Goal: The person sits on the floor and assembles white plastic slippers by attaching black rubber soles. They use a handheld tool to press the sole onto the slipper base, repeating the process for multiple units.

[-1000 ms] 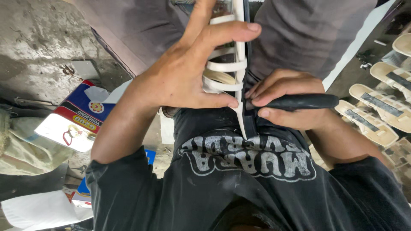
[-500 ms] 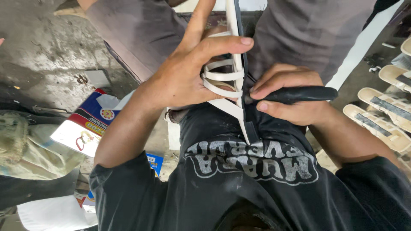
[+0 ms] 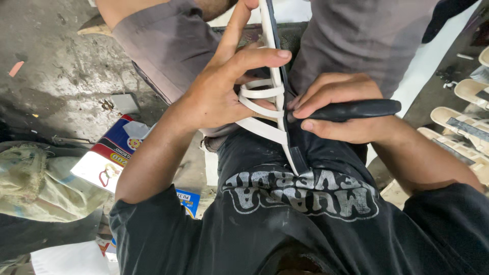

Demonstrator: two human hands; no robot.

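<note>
**Trimming a sandal edge, braced on the lap**

Nearest the camera, the heel end of a white strapped sandal (image 3: 275,109) presses into the person's black shirt (image 3: 300,203), with the sole standing on edge and running up between the knees. The left hand (image 3: 224,91) is clamped on it: fingers hooked through the white straps, thumb laid across the sole's edge. Close beside it the right hand (image 3: 338,112) is closed round the black handle of a tool (image 3: 356,108), whose working end meets the dark sole rim near the straps; the tip itself is hidden by fingers. The step in hand looks like working along that rim, about midway up. The next move seems to call for a firm left grip and a short, controlled stroke kept clear of the left thumb.

Farther out, a printed carton (image 3: 114,153) lies on the concrete floor (image 3: 56,76) to the left, and more pale sandals (image 3: 466,127) lie to the right.
</note>
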